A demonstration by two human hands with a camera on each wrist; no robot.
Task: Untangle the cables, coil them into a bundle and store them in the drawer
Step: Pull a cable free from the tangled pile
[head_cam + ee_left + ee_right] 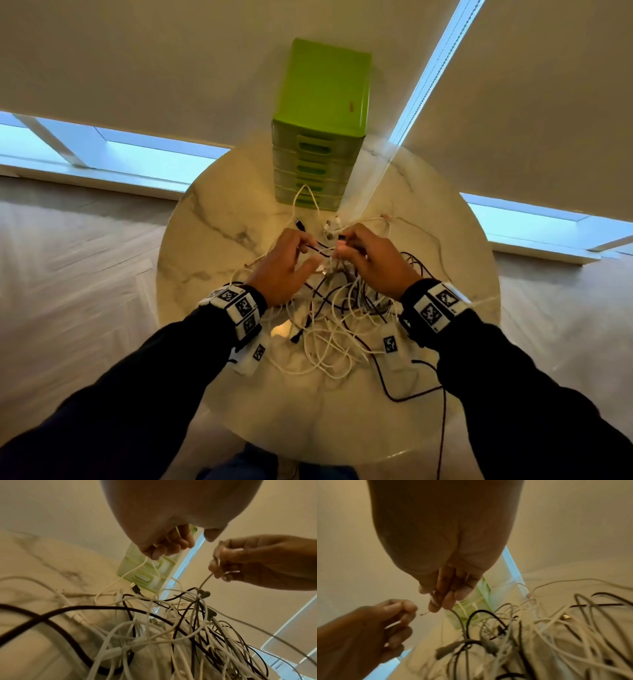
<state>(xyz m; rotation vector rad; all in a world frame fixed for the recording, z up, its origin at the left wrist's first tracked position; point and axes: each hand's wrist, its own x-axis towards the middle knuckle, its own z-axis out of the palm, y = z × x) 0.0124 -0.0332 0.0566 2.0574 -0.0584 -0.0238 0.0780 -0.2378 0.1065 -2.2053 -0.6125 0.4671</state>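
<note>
We pinch a white cable (462,623) in our right hand (371,262) and another strand in our left hand (282,263), lifting them from the tangle (335,329) on the surface (212,219) to free them; the green drawer unit (320,137) stands far, shut.

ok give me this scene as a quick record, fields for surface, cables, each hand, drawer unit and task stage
surface: round marble table
cables: white and black tangle piled mid-table, one black lead trailing off the near edge
left hand: fingers curled round a thin white cable
right hand: pinches a grey cable above the pile
drawer unit: green drawer unit at the far edge, drawers closed
stage: untangling; nothing coiled
</note>
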